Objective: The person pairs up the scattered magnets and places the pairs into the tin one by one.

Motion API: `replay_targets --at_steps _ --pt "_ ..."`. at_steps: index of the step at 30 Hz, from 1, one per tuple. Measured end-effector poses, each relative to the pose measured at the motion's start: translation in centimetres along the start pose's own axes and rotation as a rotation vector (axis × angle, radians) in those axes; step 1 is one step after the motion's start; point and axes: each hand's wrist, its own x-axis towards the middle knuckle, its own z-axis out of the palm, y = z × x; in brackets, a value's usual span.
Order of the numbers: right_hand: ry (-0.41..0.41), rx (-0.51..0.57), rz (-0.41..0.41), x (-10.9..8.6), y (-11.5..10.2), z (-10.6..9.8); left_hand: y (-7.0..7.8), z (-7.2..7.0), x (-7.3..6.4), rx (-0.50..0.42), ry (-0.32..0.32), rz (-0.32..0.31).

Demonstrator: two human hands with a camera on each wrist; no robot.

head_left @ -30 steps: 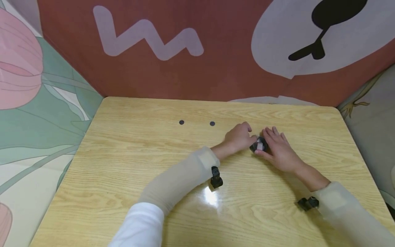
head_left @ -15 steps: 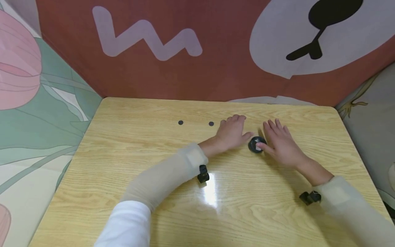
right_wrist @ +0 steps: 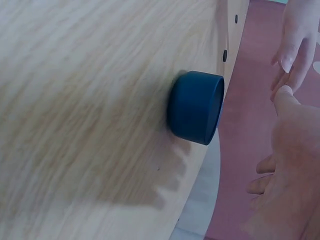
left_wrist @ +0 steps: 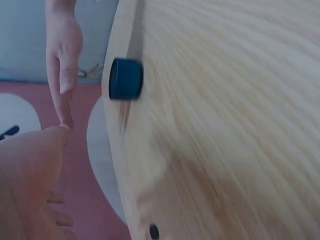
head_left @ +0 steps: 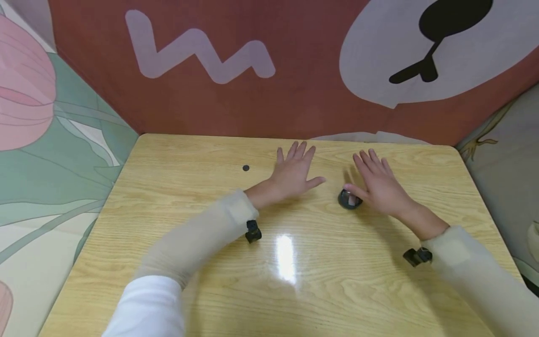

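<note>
A short round cylinder (head_left: 347, 202), dark in the head view and deep blue in the wrist views, stands upright on the wooden table. My right hand (head_left: 381, 188) hovers over its right side with fingers straight, the thumb overlapping its top in the head view. In the right wrist view a gap shows between the cylinder (right_wrist: 192, 107) and that hand (right_wrist: 295, 160). Further left, my left hand (head_left: 291, 178) is held above the table with fingers spread, holding nothing. The left wrist view shows the cylinder (left_wrist: 129, 79) apart from both hands.
A small black dot (head_left: 246, 168) lies on the table (head_left: 337, 276) left of my left hand. The right wrist view shows two such dots, one of them the nearer dot (right_wrist: 225, 55). A red patterned wall (head_left: 303, 93) rises behind the table's far edge.
My left hand has drawn away leftward from the cylinder, its fingers straightening, and now covers one black dot in the head view. My right hand has let go and risen slightly; the cylinder stays.
</note>
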Motion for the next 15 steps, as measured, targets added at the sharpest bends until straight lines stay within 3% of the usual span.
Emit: replay_targets --at_steps 15 --pt "-0.054 0.011 -0.014 2.7 -1.1 0.4 -6.4 -0.2 -2.2 -0.039 0.007 -0.072"
